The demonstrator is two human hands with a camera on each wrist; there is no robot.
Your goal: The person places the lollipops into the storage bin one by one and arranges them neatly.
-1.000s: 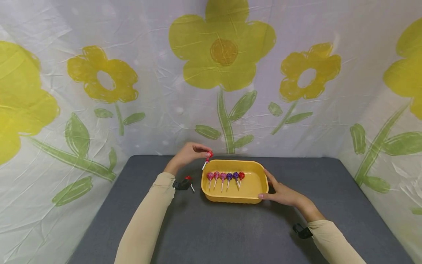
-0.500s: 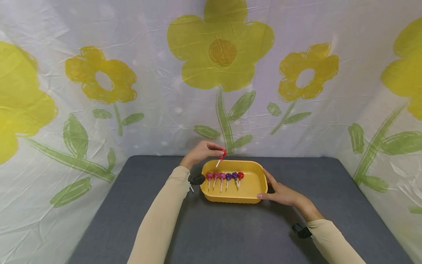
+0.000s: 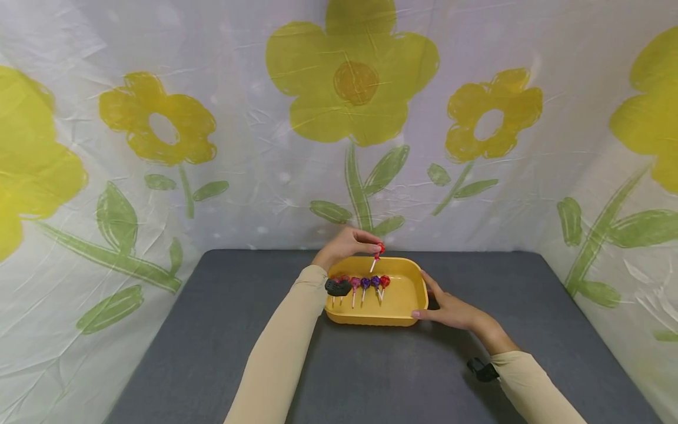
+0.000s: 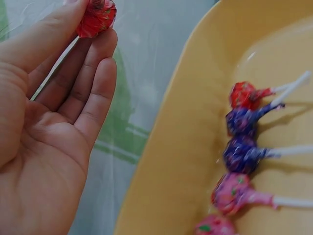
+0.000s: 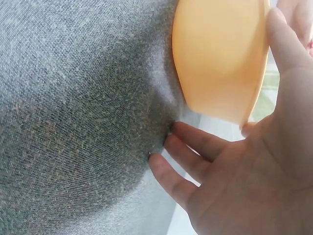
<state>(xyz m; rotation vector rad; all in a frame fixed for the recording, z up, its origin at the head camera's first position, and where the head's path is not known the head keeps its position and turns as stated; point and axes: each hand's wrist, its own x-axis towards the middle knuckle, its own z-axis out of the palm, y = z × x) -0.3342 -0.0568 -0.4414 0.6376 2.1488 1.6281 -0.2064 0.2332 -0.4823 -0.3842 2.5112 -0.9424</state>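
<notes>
My left hand (image 3: 346, 242) pinches a red-wrapped lollipop (image 4: 100, 20) by its head, above the back of a yellow tray (image 3: 371, 321). The lollipop's white stick slants downward in the head view. Inside the tray lies a row of lollipops: a red one (image 4: 243, 95) at the right end, two purple ones (image 4: 242, 154) beside it, then pink ones (image 4: 232, 193). My left wrist partly covers the row's left end. My right hand (image 3: 450, 309) grips the tray's right end, thumb (image 5: 283, 36) at its rim and forefinger at the back corner; the other fingers extend toward the tabletop.
The tray stands on a dark grey tabletop (image 3: 371, 371). A white cloth (image 3: 254, 194) printed with yellow flowers hangs behind the table and at both sides. Black bands (image 3: 482, 370) sit on both wrists.
My left hand has carried the red lollipop rightward from the tray's left corner along its back edge. The right hand keeps its place; another red lollipop left of the tray is now hidden by the left arm.
</notes>
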